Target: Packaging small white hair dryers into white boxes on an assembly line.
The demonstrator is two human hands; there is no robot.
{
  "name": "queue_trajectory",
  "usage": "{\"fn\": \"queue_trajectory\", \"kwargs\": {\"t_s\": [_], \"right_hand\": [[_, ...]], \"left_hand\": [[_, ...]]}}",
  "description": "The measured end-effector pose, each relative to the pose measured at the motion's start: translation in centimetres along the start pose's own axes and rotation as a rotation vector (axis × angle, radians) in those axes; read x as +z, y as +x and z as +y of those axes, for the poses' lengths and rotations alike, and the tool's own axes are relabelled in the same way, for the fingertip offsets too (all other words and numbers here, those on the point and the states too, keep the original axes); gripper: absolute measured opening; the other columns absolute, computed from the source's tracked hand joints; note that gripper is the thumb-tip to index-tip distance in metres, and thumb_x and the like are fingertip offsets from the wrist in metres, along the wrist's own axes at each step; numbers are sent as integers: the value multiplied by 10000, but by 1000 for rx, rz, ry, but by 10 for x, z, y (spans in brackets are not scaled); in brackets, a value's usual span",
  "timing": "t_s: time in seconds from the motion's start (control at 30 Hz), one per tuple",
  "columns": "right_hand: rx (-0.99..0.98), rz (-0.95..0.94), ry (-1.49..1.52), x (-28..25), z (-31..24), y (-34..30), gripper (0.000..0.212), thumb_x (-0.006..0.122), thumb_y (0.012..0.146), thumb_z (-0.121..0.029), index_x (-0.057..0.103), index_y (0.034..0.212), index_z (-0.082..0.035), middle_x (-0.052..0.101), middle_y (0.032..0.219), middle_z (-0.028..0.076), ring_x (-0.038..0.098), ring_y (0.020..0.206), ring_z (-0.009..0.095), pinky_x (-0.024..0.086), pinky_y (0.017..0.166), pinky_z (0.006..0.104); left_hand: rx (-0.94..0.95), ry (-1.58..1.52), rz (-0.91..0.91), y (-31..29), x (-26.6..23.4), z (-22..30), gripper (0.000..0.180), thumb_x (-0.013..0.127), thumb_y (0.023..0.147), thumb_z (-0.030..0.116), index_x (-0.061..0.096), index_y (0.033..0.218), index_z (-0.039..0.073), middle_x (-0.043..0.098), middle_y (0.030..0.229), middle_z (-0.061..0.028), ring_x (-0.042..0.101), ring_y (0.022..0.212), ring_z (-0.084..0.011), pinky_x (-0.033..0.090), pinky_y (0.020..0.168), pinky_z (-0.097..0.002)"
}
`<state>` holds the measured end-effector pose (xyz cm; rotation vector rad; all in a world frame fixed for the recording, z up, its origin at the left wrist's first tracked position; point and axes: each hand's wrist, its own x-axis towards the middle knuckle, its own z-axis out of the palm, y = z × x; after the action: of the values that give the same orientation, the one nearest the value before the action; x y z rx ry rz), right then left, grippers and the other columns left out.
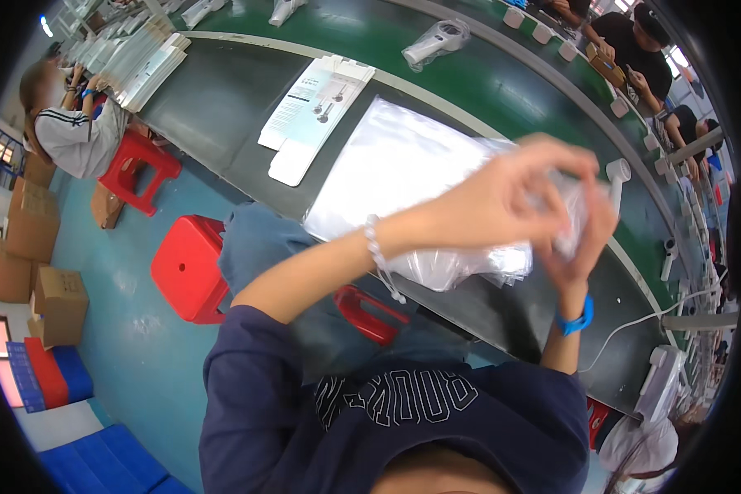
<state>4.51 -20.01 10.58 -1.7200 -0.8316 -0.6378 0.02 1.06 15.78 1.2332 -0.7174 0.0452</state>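
My left hand (502,198), wrist circled by a white beaded band, is raised over the bench with its fingers bent round. Close against it on the right is my right hand (589,235), with a blue wristband. Between them shows a whitish see-through plastic bag (571,216), smeared by motion; both hands appear to grip it, and its contents cannot be made out. Below the hands lies a broad stack of plastic bags (395,165), its right end partly hidden by them. Flat printed cartons (317,111) lie left of the stack.
Beyond the bench runs a green conveyor (502,90) carrying a bagged white handheld device (436,41). Another white device (620,177) is beside my right hand. A white cable (626,325) crosses the bench's right end. Red stools (189,267) stand at left; co-workers sit around.
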Motion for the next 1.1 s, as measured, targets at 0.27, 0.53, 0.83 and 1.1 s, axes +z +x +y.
{"fn": "queue_trajectory", "kwargs": {"t_s": [0.27,0.53,0.83,1.1], "right_hand": [[221,137,-30,-12,139,133,273,675,860,-195,575,1030,-6,583,954,20,517,878,91,410,788,225],[550,231,-59,5,312,144,382,678,840,-326,664,1050,-7,652,986,54,573,895,130,429,806,257],[636,251,-258,-3,369,112,449,661,826,-387,663,1031,12,660,1027,149,616,959,243,443,860,356],[96,473,-450,8,256,182,416,671,841,-303,599,1109,6,639,1092,130,620,991,233,463,851,329]], "left_hand": [[-327,1851,472,-54,-237,-30,919,777,584,437,409,1340,68,450,1308,-200,382,1233,-410,348,946,-548],[-1092,1407,473,-70,-264,-42,1283,801,466,610,189,1445,51,373,1346,-301,364,1263,-474,341,958,-592],[-681,1585,633,-52,-242,-22,1171,835,477,447,261,1412,39,414,1302,-227,425,1190,-403,370,949,-496],[120,1569,591,-11,-165,-3,899,808,581,201,381,1356,48,506,1232,-174,520,1057,-316,423,880,-386]]}}
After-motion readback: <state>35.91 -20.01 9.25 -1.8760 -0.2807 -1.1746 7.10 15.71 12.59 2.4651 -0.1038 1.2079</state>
